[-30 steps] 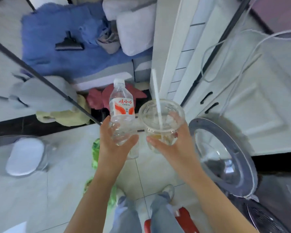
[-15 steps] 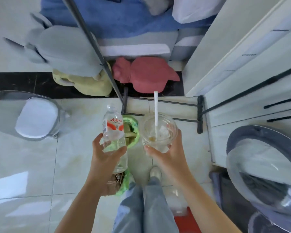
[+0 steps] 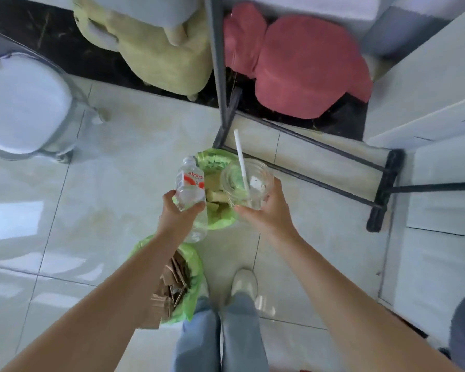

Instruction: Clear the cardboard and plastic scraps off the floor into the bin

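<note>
My left hand (image 3: 179, 214) grips a clear plastic bottle (image 3: 189, 183) with a red and white label. A second clear bottle (image 3: 199, 226) shows under that hand, partly hidden. My right hand (image 3: 266, 213) holds a clear plastic cup (image 3: 246, 185) with a white straw (image 3: 240, 157) standing in it. Both hands hover above a bin lined with a green bag (image 3: 218, 165), with pale scraps inside. Nearer my feet, a second green-lined bin (image 3: 192, 285) holds brown cardboard pieces (image 3: 169, 288), partly behind my left forearm.
A black metal rack base (image 3: 306, 157) lies on the pale floor tiles just beyond the bins. A clear chair with a white seat (image 3: 24, 108) stands at the left. Yellow (image 3: 159, 57) and red (image 3: 306, 71) stools sit at the back; white cabinets (image 3: 440, 130) at the right.
The view has tilted downward and the hands have moved lower, over the green-lined bin. The second bin with cardboard is now in full view. Both hands keep their hold.
</note>
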### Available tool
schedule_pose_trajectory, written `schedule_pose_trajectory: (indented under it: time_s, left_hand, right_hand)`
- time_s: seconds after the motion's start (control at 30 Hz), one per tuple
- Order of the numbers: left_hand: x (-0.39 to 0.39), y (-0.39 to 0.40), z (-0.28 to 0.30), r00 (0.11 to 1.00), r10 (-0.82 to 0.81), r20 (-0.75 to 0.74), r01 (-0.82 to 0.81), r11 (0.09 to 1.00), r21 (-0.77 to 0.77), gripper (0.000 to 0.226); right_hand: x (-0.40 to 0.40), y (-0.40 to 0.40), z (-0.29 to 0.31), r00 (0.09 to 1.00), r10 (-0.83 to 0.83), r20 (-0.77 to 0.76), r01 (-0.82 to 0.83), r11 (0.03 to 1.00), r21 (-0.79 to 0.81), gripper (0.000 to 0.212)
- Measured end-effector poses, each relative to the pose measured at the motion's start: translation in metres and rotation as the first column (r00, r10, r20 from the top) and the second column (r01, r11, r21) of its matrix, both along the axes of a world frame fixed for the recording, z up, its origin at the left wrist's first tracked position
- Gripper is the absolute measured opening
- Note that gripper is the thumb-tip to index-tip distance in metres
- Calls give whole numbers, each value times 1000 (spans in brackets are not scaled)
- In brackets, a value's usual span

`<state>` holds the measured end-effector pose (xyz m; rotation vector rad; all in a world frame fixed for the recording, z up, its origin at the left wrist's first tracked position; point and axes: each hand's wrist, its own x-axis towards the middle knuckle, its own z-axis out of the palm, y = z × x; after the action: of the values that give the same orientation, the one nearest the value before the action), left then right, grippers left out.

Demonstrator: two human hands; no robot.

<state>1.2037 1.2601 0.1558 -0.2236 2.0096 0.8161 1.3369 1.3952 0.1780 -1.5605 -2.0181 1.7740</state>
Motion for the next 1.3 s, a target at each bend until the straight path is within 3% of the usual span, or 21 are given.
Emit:
schedule_pose_trajectory:
  time_s: [0.17,0.37,0.5,0.73,0.93,1.07,1.3]
  left_hand:
    - [-6,11,-81,974,-66,216,90,991,-103,66]
    - [-15,22,-134,994,-82,77,94,982,-166,72]
    - [-26,30,-147,985,-156,72,165,973,-162,67]
    - [-35,40,-175,940,-342,-17,330,917,-223,64]
    - [-23,47,-190,885,-450,-118,404,869,-286,59]
    - [-30,44,-190,897,-418,-147,376,894,-243,55]
    - [-36,28,-156,840,-486,-242,445,871,-209,50]
  right_hand:
    - [-25,0,-83,998,30,51,-27,998,-58,79]
    - [-49,-2,-142,998,17,61,-16,1000,-21,87]
    - [-63,2,-160,998,0,66,2,999,-33,88]
    - [-76,-3,-186,995,41,92,-45,998,35,89]
    - [-67,-9,-214,988,-49,145,46,999,21,91]
    - [-70,-10,-212,972,27,234,-40,998,53,89]
    - [-62,-11,-178,924,130,359,-149,989,25,73]
